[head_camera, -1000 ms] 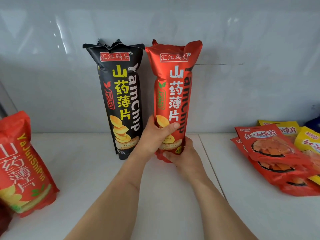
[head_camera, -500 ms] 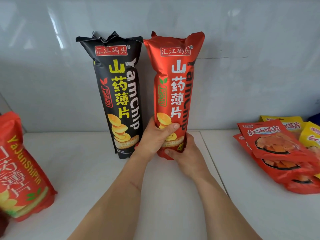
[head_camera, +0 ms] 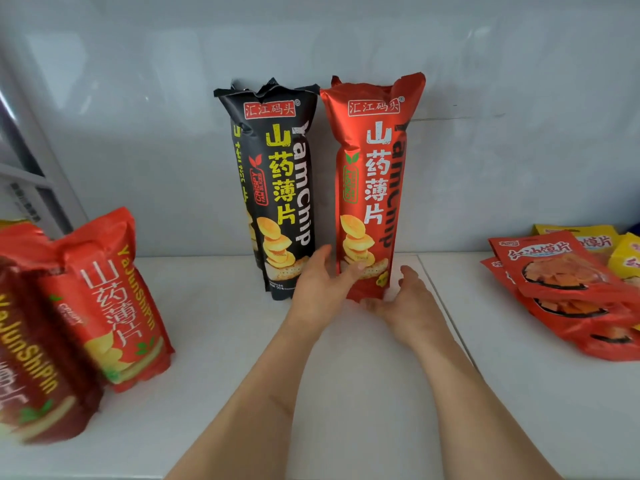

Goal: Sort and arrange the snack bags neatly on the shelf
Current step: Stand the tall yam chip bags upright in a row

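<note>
tall bags [head_camera: 372, 188] centre, flat bags [head_camera: 568, 292] right

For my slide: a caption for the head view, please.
Open hands beside upright red bag, next to black bag.

At frame centre, a tall red foil yam-chip bag [head_camera: 372, 188] stands upright on the white shelf [head_camera: 221, 341], just beside a tall black yam-chip bag [head_camera: 277, 188] on its left. The left hand [head_camera: 320, 284] and right hand [head_camera: 405, 299], fingers spread loose, flank the red bag's base.
</note>
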A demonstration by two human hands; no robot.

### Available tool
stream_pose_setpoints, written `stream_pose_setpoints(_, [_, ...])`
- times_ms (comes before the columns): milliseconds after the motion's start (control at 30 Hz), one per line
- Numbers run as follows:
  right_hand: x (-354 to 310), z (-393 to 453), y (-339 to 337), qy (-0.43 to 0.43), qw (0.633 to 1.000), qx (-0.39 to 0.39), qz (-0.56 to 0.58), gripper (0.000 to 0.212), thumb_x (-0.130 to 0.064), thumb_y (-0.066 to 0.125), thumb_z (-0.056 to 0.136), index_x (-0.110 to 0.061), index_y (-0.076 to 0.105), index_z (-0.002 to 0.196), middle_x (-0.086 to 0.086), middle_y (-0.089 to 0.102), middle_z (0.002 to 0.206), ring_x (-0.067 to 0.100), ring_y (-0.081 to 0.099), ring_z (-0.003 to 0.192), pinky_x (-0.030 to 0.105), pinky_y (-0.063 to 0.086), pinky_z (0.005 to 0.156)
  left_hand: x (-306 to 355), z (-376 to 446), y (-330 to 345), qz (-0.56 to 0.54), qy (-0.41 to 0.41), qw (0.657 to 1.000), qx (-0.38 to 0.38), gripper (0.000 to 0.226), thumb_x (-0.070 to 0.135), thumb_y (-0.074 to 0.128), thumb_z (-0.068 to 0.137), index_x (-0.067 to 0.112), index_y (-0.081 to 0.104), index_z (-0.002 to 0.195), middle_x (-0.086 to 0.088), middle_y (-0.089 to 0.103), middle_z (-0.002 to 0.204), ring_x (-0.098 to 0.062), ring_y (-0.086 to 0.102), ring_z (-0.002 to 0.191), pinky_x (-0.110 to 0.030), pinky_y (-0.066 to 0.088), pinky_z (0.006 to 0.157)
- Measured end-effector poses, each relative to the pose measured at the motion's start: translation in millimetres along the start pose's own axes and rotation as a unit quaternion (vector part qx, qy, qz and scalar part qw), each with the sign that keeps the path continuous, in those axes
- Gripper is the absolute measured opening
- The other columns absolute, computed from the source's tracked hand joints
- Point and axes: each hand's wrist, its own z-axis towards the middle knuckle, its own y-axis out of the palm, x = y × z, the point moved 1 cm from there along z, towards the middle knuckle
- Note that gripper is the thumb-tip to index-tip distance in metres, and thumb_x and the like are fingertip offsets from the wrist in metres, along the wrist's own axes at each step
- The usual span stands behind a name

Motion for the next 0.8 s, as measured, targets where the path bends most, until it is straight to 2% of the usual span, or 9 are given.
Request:
stream_pose_setpoints(67, [-2,-12,-5,-0.007,0.997,0.042,-0.058,0.083,-0.048,0.075,0.08,-0.013,0.037,0.145,0.009,0.053,0.139,0.029,0.05,0.126,0.038,0.046,0.097,6,-18,-13,0.036,0.013,0.999,0.036,0.054,0.042,0.066,0.093,0.018,0.054,0.139,0.009,0.059,0.125,-0.01,0.057,0.118,-0.025,0.048,0.095])
stream_pose_setpoints(133, [-9,-27,-6,-0.043,0.995,0.065,-0.053,0.06,-0.048,0.07,0.085,-0.017,0.048,0.132,0.004,0.061,0.126,0.024,0.058,0.114,0.032,0.046,0.082,14,-33,-28,0.038,0.036,0.996,0.076,0.037,0.04,0.063,0.095,0.022,0.063,0.128,0.012,0.066,0.114,-0.005,0.062,0.104,-0.016,0.047,0.082])
stream_pose_setpoints(200, [-19,-42,0,-0.083,0.996,0.036,-0.022,0.047,-0.046,0.066,0.089,-0.022,0.053,0.126,-0.003,0.064,0.122,0.018,0.061,0.107,0.027,0.044,0.078,24,-42,-45,0.019,0.059,0.99,0.128,0.019,0.039,0.062,0.096,0.029,0.066,0.111,0.017,0.069,0.101,0.0,0.065,0.095,-0.011,0.047,0.074])
stream_pose_setpoints(267, [-31,-51,14,-0.107,0.994,-0.028,0.0,0.052,-0.047,0.065,0.09,-0.023,0.05,0.134,-0.005,0.06,0.128,0.015,0.06,0.111,0.027,0.047,0.086,32,-45,-60,-0.035,0.078,0.98,0.179,0.012,0.038,0.062,0.097,0.03,0.066,0.104,0.017,0.07,0.097,0.004,0.065,0.09,-0.011,0.047,0.072])
stream_pose_setpoints(400, [-56,-58,36,-0.12,0.987,-0.087,0.063,0.078,-0.047,0.069,0.087,-0.023,0.03,0.15,-0.004,0.042,0.15,0.016,0.046,0.134,0.038,0.044,0.107,37,-34,-89,-0.131,0.066,0.961,0.233,0.033,0.043,0.061,0.096,0.022,0.061,0.121,0.01,0.068,0.113,0.007,0.062,0.098,-0.02,0.048,0.085])
stream_pose_setpoints(467, [-68,-54,42,-0.134,0.985,-0.077,0.077,0.076,-0.043,0.07,0.088,-0.023,0.03,0.149,-0.004,0.041,0.15,0.016,0.044,0.134,0.034,0.043,0.105,33,-24,-99,-0.149,0.037,0.961,0.231,0.045,0.05,0.057,0.096,0.023,0.055,0.131,0.011,0.062,0.123,0.001,0.058,0.108,-0.025,0.044,0.09])
stream_pose_setpoints(600, [-80,-39,62,-0.14,0.985,-0.049,0.089,0.074,-0.038,0.073,0.086,-0.024,0.033,0.146,-0.003,0.043,0.144,0.008,0.043,0.12,0.023,0.037,0.092,15,3,-107,-0.184,-0.003,0.963,0.198,0.061,0.058,0.053,0.095,0.023,0.044,0.145,0.004,0.05,0.144,-0.01,0.048,0.126,-0.029,0.038,0.095])
stream_pose_setpoints(700, [-80,-26,84,-0.114,0.988,-0.015,0.106,0.089,-0.038,0.078,0.081,-0.021,0.024,0.151,0.0,0.036,0.151,0.019,0.036,0.138,0.028,0.037,0.102,2,24,-108,-0.184,-0.004,0.968,0.169,0.084,0.075,0.054,0.082,0.025,0.041,0.148,0.0,0.047,0.15,-0.016,0.047,0.137,-0.038,0.041,0.11])
stream_pose_setpoints(800, [-78,-16,105,-0.087,0.989,0.011,0.119,0.101,-0.042,0.082,0.073,-0.022,0.022,0.152,0.001,0.036,0.152,0.02,0.036,0.139,0.034,0.04,0.107,-6,41,-110,-0.22,-0.011,0.964,0.148,0.095,0.085,0.054,0.072,0.029,0.041,0.148,0.001,0.049,0.149,-0.017,0.049,0.135,-0.045,0.041,0.113])
